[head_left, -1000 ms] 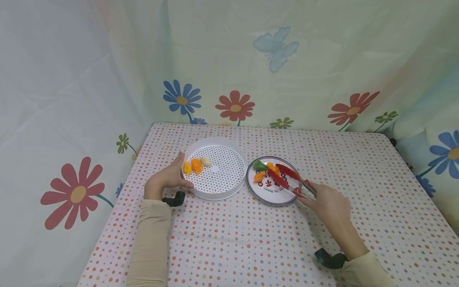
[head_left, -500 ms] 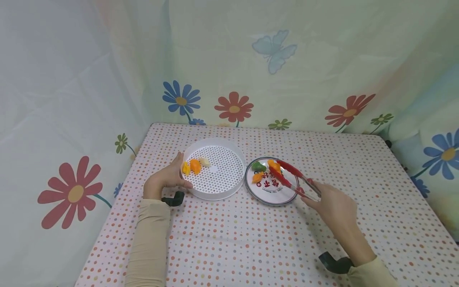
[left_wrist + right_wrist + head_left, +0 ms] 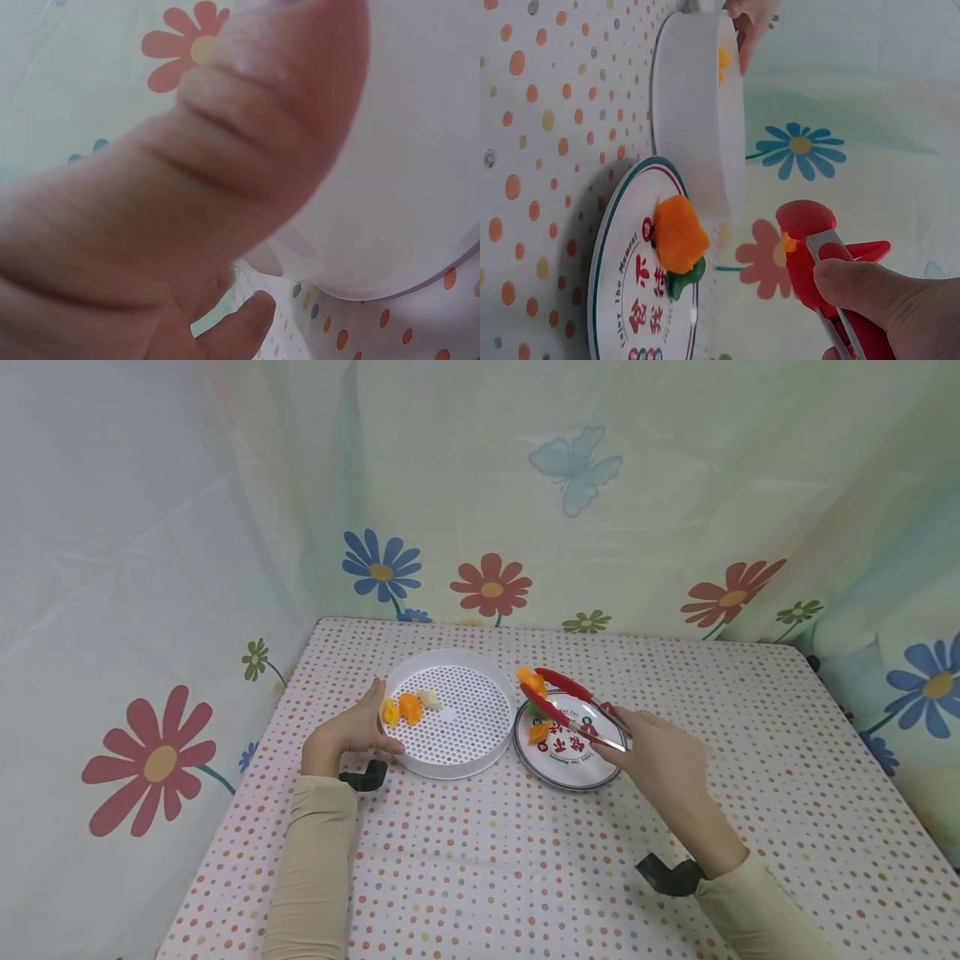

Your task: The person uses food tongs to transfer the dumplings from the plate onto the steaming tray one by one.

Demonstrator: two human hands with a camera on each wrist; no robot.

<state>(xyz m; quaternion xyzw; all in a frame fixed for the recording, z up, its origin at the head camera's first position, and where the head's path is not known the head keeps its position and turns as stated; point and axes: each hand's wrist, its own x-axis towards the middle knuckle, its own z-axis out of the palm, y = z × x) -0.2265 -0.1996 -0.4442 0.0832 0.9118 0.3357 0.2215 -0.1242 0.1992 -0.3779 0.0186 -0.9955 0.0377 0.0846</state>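
Observation:
My left hand (image 3: 348, 731) holds the side wall of a round white perforated basket (image 3: 465, 768), thumb along its near side. Inside it lie a yellow piece (image 3: 391, 712), an orange piece (image 3: 410, 708) and a pale one (image 3: 430, 698), near the left wall. My right hand (image 3: 663, 760) grips metal tongs with red tips (image 3: 551, 712). Between the tips is an orange pepper-like piece (image 3: 531, 680), raised over the far left edge of the plate (image 3: 558, 772). Another orange piece (image 3: 679, 234) and a green piece (image 3: 684, 277) stay on that plate; the tongs partly cover the green one in the head view.
The plate stands just right of the basket on a dotted tablecloth (image 3: 465, 868). A floral curtain (image 3: 450, 485) hangs behind and beside the table. A dark wrist mount (image 3: 670, 875) sits on the right wrist, another mount (image 3: 364, 777) on the left.
The tongs have closed on the orange piece and lifted it off the plate, moving left and away toward the basket. My left hand keeps its place on the basket.

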